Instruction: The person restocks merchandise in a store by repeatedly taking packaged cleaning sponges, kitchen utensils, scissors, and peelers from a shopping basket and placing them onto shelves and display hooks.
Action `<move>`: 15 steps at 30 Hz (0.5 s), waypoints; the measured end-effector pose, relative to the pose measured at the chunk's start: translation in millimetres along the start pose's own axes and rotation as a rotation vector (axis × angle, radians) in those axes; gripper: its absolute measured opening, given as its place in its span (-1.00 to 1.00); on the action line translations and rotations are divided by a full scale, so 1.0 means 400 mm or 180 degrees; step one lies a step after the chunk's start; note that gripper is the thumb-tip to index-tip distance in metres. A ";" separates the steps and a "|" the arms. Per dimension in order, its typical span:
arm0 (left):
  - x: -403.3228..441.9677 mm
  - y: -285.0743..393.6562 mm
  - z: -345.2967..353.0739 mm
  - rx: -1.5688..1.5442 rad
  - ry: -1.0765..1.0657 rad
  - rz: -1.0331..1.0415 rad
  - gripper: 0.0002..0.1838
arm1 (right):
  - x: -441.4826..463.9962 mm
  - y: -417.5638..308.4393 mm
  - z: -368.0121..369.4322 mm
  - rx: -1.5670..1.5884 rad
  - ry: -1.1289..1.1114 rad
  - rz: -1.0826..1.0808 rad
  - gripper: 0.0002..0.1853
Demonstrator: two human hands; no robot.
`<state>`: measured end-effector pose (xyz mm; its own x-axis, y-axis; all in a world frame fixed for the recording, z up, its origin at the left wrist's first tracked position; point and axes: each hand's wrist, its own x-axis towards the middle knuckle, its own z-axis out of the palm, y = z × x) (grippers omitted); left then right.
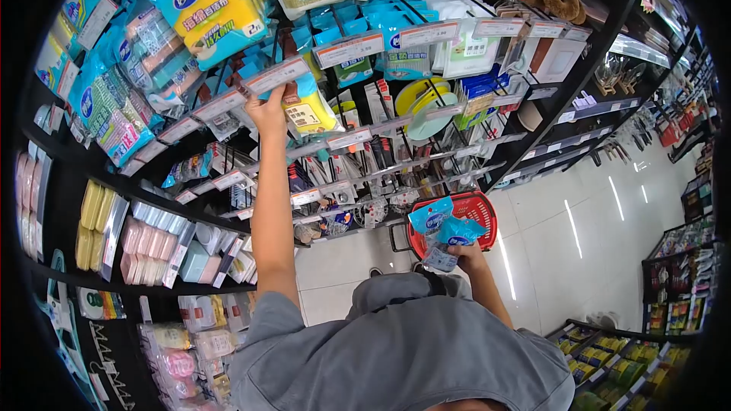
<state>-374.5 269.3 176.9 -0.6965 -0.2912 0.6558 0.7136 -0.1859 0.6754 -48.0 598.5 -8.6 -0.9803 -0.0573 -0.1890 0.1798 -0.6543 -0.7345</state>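
My left hand (266,113) is stretched up to the hanging display. Its fingers are closed at the left edge of a blue-and-yellow cleaning cloth packet (308,106), just under a price tag (278,76) that hides part of the packet. Low on the right, my right hand (467,256) is closed around two blue-topped packets (449,232) with clear lower parts; what they contain is hard to make out. Directly beneath those packets is a red shopping basket (487,217).
Hooks with more cloth packets (202,0) and scrubbing pads run along the shelf above. Green and yellow round-headed tools (426,110) hang to the right. Stacked pink sponges (145,247) fill a lower left shelf. Tiled floor (548,236) lies between the shelves.
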 end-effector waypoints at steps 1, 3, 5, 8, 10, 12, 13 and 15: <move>0.001 0.004 0.003 -0.0009 0.0001 -0.0009 -0.79 | 0.004 -0.003 0.009 -0.0006 0.0011 -0.0002 -0.17; 0.003 0.013 0.011 -0.0075 0.0113 -0.0104 -0.75 | 0.013 -0.008 0.034 0.0037 -0.0196 0.0047 -0.19; 0.022 -0.012 0.005 0.0198 0.0085 -0.0058 -0.78 | 0.020 0.027 0.016 0.0046 -0.0094 0.0064 -0.20; 0.034 0.014 0.011 0.0879 0.0066 0.0024 -0.76 | 0.026 0.022 0.050 0.0067 -0.0004 0.0080 -0.23; 0.028 0.027 0.017 0.1284 0.0046 0.0028 -0.73 | 0.031 0.031 0.056 0.0102 0.0021 0.0080 -0.24; 0.022 0.024 0.014 0.0284 0.0156 -0.0517 -0.64 | 0.046 0.068 0.025 -0.0002 0.0019 0.0022 -0.26; 0.026 0.021 0.010 0.0286 0.0162 -0.0523 -0.64 | 0.047 0.067 0.031 -0.0005 0.0022 0.0030 -0.26; 0.042 0.004 0.004 0.0170 0.0269 -0.0897 -0.57 | 0.043 0.063 0.045 0.0006 0.0077 0.0185 -0.24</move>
<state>-385.0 265.7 189.6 -0.8563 -0.3128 0.4110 0.4865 -0.2217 0.8451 -61.7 567.7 -18.7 -0.9659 -0.0769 -0.2471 0.2362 -0.6519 -0.7206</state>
